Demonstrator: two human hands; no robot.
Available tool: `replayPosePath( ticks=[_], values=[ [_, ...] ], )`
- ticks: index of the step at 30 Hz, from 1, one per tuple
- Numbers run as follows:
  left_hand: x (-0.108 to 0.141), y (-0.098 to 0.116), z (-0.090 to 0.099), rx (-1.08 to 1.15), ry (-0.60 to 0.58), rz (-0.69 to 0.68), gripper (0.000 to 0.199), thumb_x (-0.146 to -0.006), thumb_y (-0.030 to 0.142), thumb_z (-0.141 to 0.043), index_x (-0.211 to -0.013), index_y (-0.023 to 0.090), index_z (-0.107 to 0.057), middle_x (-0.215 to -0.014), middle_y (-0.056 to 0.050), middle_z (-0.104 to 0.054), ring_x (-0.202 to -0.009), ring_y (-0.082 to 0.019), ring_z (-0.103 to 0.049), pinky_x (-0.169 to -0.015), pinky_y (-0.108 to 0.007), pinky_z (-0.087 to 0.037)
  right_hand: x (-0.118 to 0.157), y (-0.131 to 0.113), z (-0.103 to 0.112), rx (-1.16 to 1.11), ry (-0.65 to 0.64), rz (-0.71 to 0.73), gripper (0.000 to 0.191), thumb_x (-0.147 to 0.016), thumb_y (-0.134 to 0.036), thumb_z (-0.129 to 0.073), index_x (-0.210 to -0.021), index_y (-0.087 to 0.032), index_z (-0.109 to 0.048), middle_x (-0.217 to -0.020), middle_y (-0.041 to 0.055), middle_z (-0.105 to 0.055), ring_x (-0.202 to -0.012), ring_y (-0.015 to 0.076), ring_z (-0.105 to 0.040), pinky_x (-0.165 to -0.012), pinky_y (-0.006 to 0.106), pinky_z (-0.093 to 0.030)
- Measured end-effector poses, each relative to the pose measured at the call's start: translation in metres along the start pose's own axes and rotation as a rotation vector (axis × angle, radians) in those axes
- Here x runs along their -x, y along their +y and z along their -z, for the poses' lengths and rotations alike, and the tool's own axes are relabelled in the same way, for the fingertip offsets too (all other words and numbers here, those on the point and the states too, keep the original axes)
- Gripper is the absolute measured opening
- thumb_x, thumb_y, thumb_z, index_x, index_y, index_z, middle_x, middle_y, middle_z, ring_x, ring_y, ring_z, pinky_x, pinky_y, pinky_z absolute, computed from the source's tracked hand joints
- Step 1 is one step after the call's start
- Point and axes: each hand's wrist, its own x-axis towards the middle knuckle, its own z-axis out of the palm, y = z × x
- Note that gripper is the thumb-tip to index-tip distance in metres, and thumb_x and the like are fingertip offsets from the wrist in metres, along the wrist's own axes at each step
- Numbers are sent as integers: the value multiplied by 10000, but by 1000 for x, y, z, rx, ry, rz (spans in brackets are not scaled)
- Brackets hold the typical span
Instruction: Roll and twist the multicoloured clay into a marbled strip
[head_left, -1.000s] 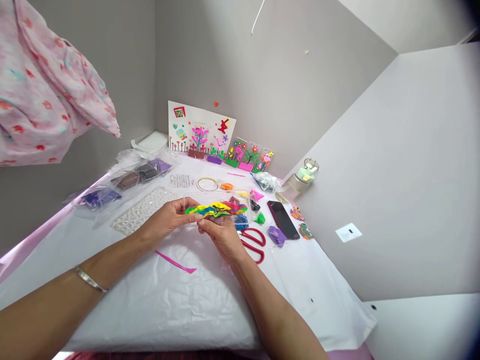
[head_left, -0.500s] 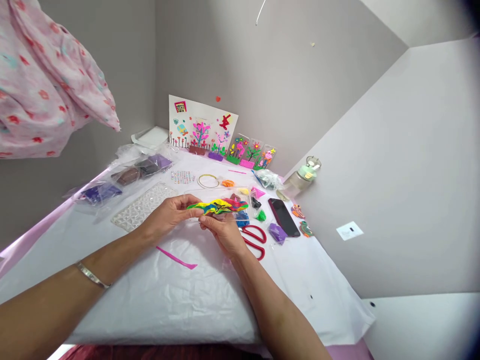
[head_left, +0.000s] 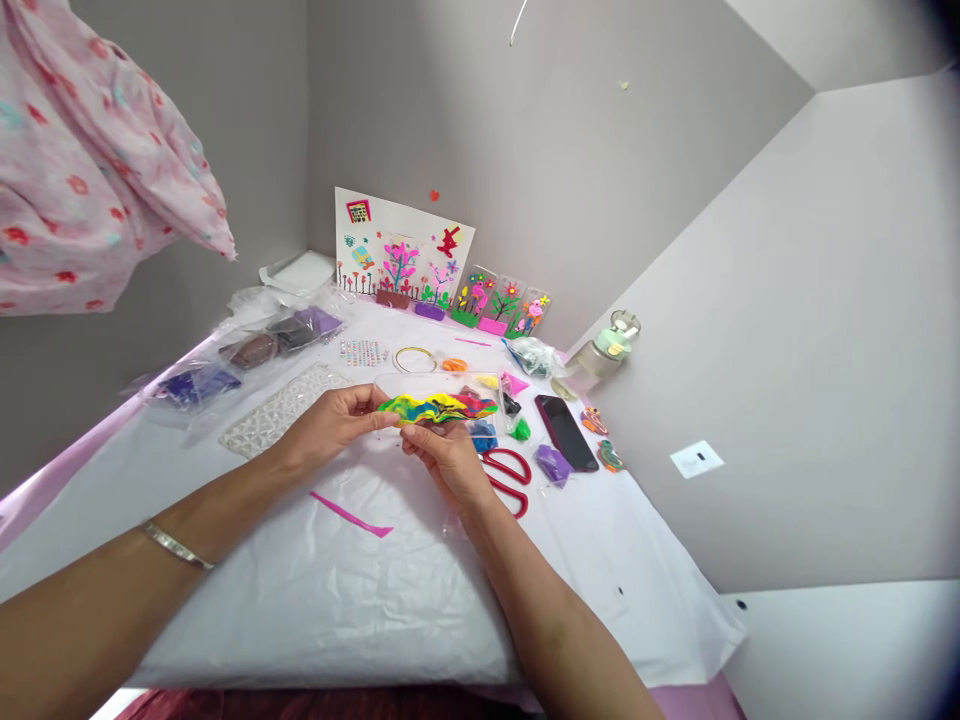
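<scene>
A long, rippled strip of multicolored clay (head_left: pixel 442 407), streaked yellow, green, blue and red, is held up above the table. My left hand (head_left: pixel 346 418) pinches its left end between thumb and fingers. From below, my right hand (head_left: pixel 444 452) grips the lower edge near the middle, its thumb on the near side. Behind the strip lies a clear plastic box (head_left: pixel 386 381). Red-handled scissors (head_left: pixel 510 455) lie just right of my right hand, their blades hidden. A thin pink strip (head_left: pixel 351 514) rests on the table in front of my hands.
A phone (head_left: pixel 566 433), purple clay (head_left: pixel 553 464) and green clay (head_left: pixel 520 429) lie to the right. Toward the back stand a bottle (head_left: pixel 596 365) and a decorated board (head_left: pixel 405 245). A textured clear mat (head_left: pixel 277 408) and bagged clay (head_left: pixel 251 349) are at the left.
The clay strip has tilted so that more of its broad face shows. My left hand has shifted slightly left, and both hands still hold the strip.
</scene>
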Motion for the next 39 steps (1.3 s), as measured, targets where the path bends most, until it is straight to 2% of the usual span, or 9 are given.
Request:
replayPosePath(
  ticks=[7, 12, 16, 18, 24, 28, 32, 36, 39],
  values=[
    [-3, -4, 8, -59, 16, -15, 464, -667, 688, -869, -739, 240, -776, -763, 1, -745, -780, -207, -646, -795, -328, -472, 0, -2, 0, -4, -8, 4, 324, -651, -383, -950, -820, -193, -749, -775, 4, -661, -688, 146, -517, -677, 303, -423],
    [-4, -4, 7, -56, -6, -3, 456, -636, 654, -903, -800, 244, -792, -835, -9, -786, -818, -224, -680, -800, -330, -496, 0, -2, 0, -7, -7, 9, 338, -651, -387, -954, -839, -196, -748, -761, -6, -653, -676, 145, -515, -668, 302, -425],
    [-4, -6, 8, -79, 33, -12, 459, -646, 660, -905, -750, 233, -777, -776, -1, -755, -784, -209, -641, -785, -322, -466, 0, 0, -1, 4, -1, 11, 372, -637, -375, -964, -892, -203, -755, -801, -3, -676, -692, 150, -533, -666, 301, -439],
    [-4, -6, 9, -79, 32, -12, 463, -655, 677, -891, -737, 235, -778, -767, -4, -751, -791, -215, -641, -793, -326, -471, 0, 0, 0, 15, 2, 10, 343, -649, -378, -956, -861, -199, -753, -785, -1, -675, -694, 151, -534, -670, 301, -438],
    [-1, 0, 5, -26, -17, 8, 458, -654, 644, -890, -874, 249, -815, -901, -32, -821, -879, -262, -711, -849, -362, -523, 1, -1, 2, 42, 11, 8, 302, -669, -391, -933, -804, -202, -738, -738, -1, -654, -680, 158, -526, -680, 314, -432],
    [1, 0, 4, -12, 14, -8, 413, -681, 631, -877, -763, 237, -781, -853, -32, -808, -884, -265, -697, -903, -383, -502, 0, 0, -1, 58, 12, 19, 354, -637, -398, -945, -861, -216, -740, -788, 7, -675, -691, 172, -532, -662, 320, -442],
    [1, -1, 5, 10, -1, 5, 389, -737, 618, -838, -768, 235, -783, -867, -39, -806, -920, -267, -701, -934, -389, -493, 0, 0, 0, 76, 3, 26, 312, -660, -399, -930, -800, -205, -730, -755, 7, -664, -680, 165, -527, -661, 316, -434],
    [0, 0, 3, 42, -25, 34, 454, -651, 581, -916, -931, 242, -801, -965, -35, -825, -918, -264, -718, -890, -380, -510, 0, 1, 1, 90, -2, 32, 298, -668, -392, -921, -812, -203, -741, -749, 0, -664, -669, 160, -527, -654, 312, -431],
    [3, 1, 1, 52, -24, 37, 409, -661, 580, -913, -830, 230, -786, -863, -28, -805, -857, -252, -701, -860, -372, -508, 1, 1, -2, 107, -8, 33, 280, -661, -379, -922, -777, -206, -733, -733, 0, -662, -673, 164, -535, -654, 312, -439]
  ],
)
